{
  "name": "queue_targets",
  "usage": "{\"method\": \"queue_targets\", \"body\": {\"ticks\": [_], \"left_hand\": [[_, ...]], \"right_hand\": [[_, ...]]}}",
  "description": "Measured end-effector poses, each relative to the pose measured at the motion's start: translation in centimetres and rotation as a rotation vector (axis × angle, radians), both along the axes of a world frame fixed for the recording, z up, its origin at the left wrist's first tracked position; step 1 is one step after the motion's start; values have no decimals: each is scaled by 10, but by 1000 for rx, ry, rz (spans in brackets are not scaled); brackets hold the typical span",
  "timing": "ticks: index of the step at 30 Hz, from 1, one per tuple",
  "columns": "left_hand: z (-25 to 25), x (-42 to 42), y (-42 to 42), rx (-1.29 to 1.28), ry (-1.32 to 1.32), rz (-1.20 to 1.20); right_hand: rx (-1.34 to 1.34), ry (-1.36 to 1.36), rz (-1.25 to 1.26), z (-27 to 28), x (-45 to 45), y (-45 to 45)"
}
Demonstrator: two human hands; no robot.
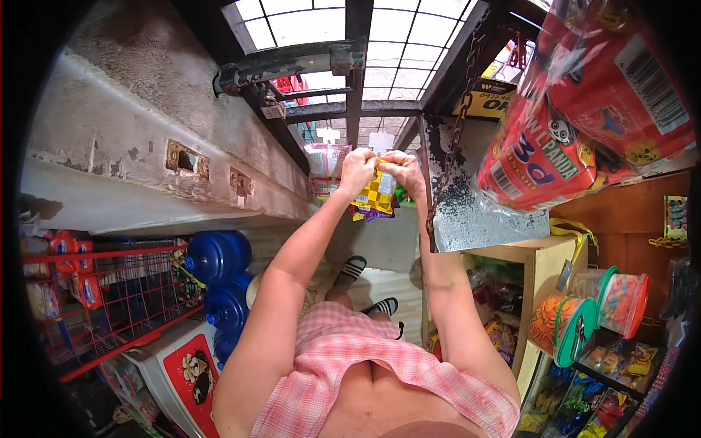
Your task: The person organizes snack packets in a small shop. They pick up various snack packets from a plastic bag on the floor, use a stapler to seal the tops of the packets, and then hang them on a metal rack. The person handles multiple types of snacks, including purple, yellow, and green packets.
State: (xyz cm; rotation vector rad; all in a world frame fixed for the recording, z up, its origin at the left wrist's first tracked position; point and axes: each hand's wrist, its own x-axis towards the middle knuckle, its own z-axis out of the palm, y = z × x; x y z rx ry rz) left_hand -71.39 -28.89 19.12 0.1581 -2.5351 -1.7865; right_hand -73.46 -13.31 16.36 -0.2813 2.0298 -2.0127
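Both arms reach forward to a hanging strip of snack packets by the metal grille. My left hand [358,169] pinches the top left of a yellow checkered snack packet [368,192]. At that packet's top right corner, the fingers of my right hand [404,171] are closed on its edge. Purple packets [375,214] hang just below it. A white plastic hanger tab [381,141] shows right above my hands. Beside my left hand hangs a pale pink and white packet [324,160], under another white hanger tab [328,134]. My fingers hide the yellow packet's upper edge.
A metal ledge [482,224] and a rusty chain [457,142] stand close to my right arm. Large red biscuit bags [534,148] hang above. At left are a concrete wall [131,142], blue water jugs [219,257] and a red wire rack [120,279]. Candy tubs [556,326] sit lower right.
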Motion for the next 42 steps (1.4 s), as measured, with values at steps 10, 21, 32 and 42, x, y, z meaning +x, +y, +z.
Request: {"method": "queue_targets", "body": {"ticks": [10, 21, 32, 42], "left_hand": [[-28, -13, -4, -106, -36, 27], [-23, -18, -13, 14, -133, -85], [-23, -32, -22, 205, -322, -179], [-22, -26, -21, 236, -303, -161]], "right_hand": [[-4, -49, -29, -9, -8, -4], [-63, -212, 155, 19, -7, 7], [-68, -167, 89, 11, -10, 3], [-40, -191, 122, 14, -11, 6]]}}
